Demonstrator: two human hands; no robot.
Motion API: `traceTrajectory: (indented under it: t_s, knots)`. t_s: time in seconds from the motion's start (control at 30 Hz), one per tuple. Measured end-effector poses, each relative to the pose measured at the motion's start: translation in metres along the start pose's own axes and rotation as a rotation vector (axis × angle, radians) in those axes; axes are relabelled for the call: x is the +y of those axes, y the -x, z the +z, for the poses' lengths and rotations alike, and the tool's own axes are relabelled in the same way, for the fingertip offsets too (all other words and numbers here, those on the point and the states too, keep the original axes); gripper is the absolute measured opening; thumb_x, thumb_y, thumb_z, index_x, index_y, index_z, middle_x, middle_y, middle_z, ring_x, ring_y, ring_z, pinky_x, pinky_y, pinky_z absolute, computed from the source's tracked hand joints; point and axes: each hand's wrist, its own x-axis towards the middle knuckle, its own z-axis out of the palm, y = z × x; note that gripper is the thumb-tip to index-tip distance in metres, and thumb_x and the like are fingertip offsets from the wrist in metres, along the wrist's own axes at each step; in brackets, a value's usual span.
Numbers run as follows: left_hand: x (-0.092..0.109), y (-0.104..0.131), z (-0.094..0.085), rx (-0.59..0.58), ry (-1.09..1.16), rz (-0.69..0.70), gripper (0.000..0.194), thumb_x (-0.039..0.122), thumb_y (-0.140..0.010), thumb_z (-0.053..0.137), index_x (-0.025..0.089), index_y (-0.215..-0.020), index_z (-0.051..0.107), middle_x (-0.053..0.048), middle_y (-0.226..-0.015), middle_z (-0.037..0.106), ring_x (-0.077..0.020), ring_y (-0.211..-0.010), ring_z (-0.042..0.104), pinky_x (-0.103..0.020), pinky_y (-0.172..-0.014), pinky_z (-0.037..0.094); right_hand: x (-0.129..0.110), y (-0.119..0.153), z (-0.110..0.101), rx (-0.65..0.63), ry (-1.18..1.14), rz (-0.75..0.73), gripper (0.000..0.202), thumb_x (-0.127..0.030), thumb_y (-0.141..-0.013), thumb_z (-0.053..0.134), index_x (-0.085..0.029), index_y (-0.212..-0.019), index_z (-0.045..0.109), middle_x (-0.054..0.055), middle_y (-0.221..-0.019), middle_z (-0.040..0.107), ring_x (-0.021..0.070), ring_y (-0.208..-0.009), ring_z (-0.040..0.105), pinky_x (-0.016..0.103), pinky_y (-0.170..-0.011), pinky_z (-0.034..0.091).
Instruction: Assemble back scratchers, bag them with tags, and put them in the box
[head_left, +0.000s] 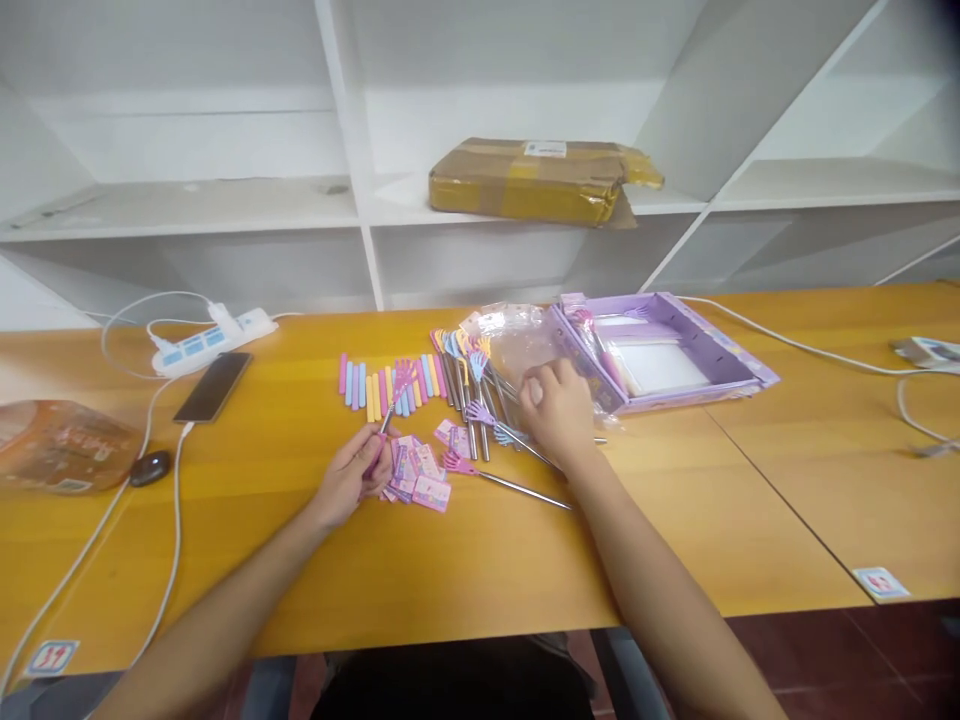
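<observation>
My left hand (358,472) is wrapped round the lower part of a back scratcher with a pink hand-shaped head (403,377). My right hand (559,408) is curled at the clear plastic bags (510,335), over the metal rods; what its fingers hold is hidden. Between my hands lie several back scratchers, one with a purple head (480,412) and one with a pink head (459,463). A pile of small printed cards (431,492) lies beside my left hand. Behind it, pink, blue, yellow and purple handle tubes (371,395) form a row.
An open purple box (675,345) with wrapped items sits back right. A phone (214,387), power strip (214,342), black mouse (150,468), cables and an orange bag (67,445) are at left. A taped carton (525,180) rests on the shelf behind.
</observation>
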Motion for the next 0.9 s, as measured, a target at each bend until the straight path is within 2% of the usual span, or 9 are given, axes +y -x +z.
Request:
traceTrajectory:
  t_s: [0.07,0.17,0.23,0.37,0.47,0.63,0.73,0.9]
  knots:
    - [0.002,-0.001,0.003,0.031,0.043,0.0,0.037,0.052,-0.104,0.065,0.019,-0.119,0.062,0.009,-0.064,0.042,-0.0049,-0.045,0.022,-0.017,-0.041,0.02,0.01,-0.001,0.001,-0.013,0.145,0.153,0.031,-0.033,-0.101,0.061,-0.013,-0.122,0.069,0.02,-0.117,0.065,0.034,-0.106,0.062,0.04,-0.084,0.042]
    - [0.002,-0.001,0.005,0.053,0.053,-0.004,0.036,0.053,-0.103,0.066,0.019,-0.117,0.062,0.01,-0.064,0.042,-0.0044,-0.044,0.023,-0.016,-0.04,0.019,0.021,-0.001,0.003,-0.13,0.248,0.268,0.045,-0.037,-0.099,0.063,-0.005,-0.132,0.065,0.025,-0.12,0.066,0.0368,-0.107,0.063,0.041,-0.084,0.044]
    - [0.0,-0.001,0.005,0.049,0.037,-0.014,0.037,0.053,-0.103,0.066,0.019,-0.116,0.062,0.01,-0.064,0.043,-0.0043,-0.044,0.023,-0.016,-0.04,0.019,0.027,-0.001,0.003,-0.191,0.253,0.296,0.042,-0.036,-0.1,0.06,-0.005,-0.128,0.066,0.024,-0.116,0.068,0.0355,-0.104,0.064,0.04,-0.082,0.044]
    - [-0.007,0.0,0.005,0.045,0.007,-0.02,0.035,0.053,-0.104,0.064,0.02,-0.115,0.061,0.01,-0.065,0.043,-0.0044,-0.044,0.023,-0.017,-0.04,0.019,0.035,-0.004,0.003,-0.219,0.224,0.3,0.028,-0.028,-0.101,0.053,-0.011,-0.106,0.075,0.02,-0.108,0.072,0.0314,-0.101,0.065,0.037,-0.083,0.045]
    - [-0.011,0.0,0.005,0.06,-0.013,0.018,0.034,0.053,-0.105,0.063,0.02,-0.115,0.06,0.01,-0.064,0.042,-0.0049,-0.044,0.024,-0.017,-0.041,0.021,0.041,-0.005,0.003,-0.171,0.21,0.302,0.032,-0.025,-0.102,0.049,-0.013,-0.1,0.079,0.018,-0.106,0.074,0.0311,-0.103,0.065,0.04,-0.09,0.046]
    - [-0.012,0.0,0.007,0.063,-0.047,0.003,0.036,0.055,-0.104,0.063,0.021,-0.114,0.061,0.01,-0.064,0.043,-0.0053,-0.044,0.022,-0.019,-0.041,0.019,0.052,-0.004,0.005,0.007,0.094,0.285,0.026,-0.031,-0.099,0.058,-0.017,-0.094,0.08,0.016,-0.101,0.075,0.0327,-0.107,0.064,0.048,-0.104,0.046]
    - [-0.01,0.001,0.008,0.063,-0.055,0.001,0.037,0.056,-0.103,0.064,0.02,-0.113,0.061,0.01,-0.064,0.043,-0.0051,-0.044,0.021,-0.019,-0.041,0.017,0.052,-0.004,0.009,0.062,-0.011,0.303,0.023,-0.037,-0.097,0.066,-0.019,-0.086,0.076,0.014,-0.097,0.075,0.0319,-0.102,0.064,0.048,-0.101,0.048]
    - [-0.01,0.002,0.008,0.042,-0.07,-0.005,0.037,0.056,-0.105,0.061,0.021,-0.116,0.06,0.01,-0.066,0.045,-0.0045,-0.045,0.022,-0.019,-0.042,0.02,0.042,-0.006,0.01,0.14,-0.227,0.384,0.031,-0.048,-0.094,0.073,-0.02,-0.081,0.068,0.013,-0.093,0.076,0.0316,-0.096,0.069,0.047,-0.095,0.053]
